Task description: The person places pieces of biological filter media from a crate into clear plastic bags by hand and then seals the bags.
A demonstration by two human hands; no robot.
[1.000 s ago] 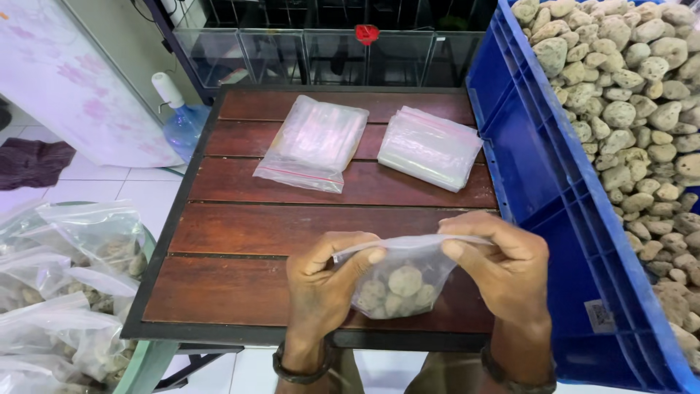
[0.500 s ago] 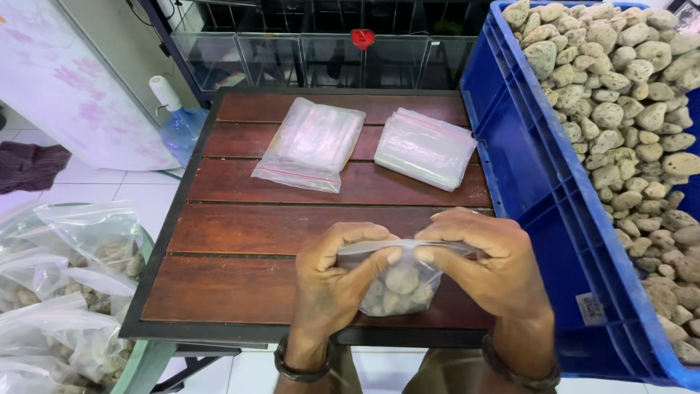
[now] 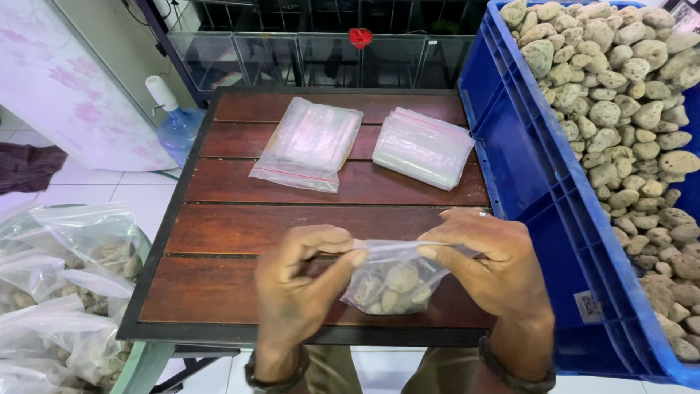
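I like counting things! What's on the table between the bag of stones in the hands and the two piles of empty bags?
Nothing: in the head view, only bare wooden table lies between the bag of stones and the two piles of empty bags.

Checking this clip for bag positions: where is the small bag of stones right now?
In the head view the small bag of stones hangs low and centre, pinched at its top edge between the left hand and right hand, above the near edge of the wooden table.

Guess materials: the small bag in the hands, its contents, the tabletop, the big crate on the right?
Small bag: thin clear plastic film, glossy, crinkled; both hands pinch its top edge.
Contents: pale, pitted lumps, probably porous stone like pumice; same as the stones filling the crate.
Tabletop: reddish-brown slats with a grain look, likely wood or wood-look, dark frame.
Crate: blue moulded hard plastic, slightly shiny.
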